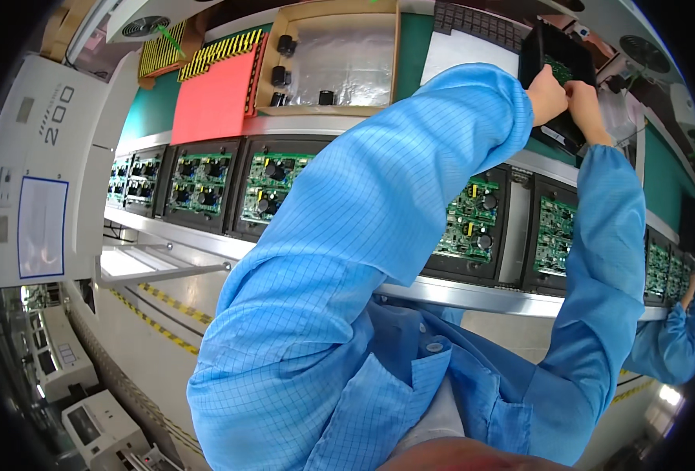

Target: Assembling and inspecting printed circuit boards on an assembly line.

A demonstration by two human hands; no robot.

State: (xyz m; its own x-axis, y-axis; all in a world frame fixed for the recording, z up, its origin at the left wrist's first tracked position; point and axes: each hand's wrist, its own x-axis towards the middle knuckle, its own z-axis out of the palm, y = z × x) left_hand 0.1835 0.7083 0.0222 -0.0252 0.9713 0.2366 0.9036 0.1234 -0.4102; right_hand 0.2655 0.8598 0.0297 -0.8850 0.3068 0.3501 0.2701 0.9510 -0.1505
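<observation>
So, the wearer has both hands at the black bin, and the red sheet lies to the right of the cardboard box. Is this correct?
Not quite: the red sheet lies to the left of the cardboard box, as the head view shows. The left hand and right hand are indeed at the black bin.

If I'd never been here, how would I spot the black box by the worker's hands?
Find the green bench top on the far side and go right, past the dark keyboard. Just right of that sits the black box. Unlike the wide, shallow brown tray further left, it is narrow and black, with the left hand and right hand at it.
</observation>
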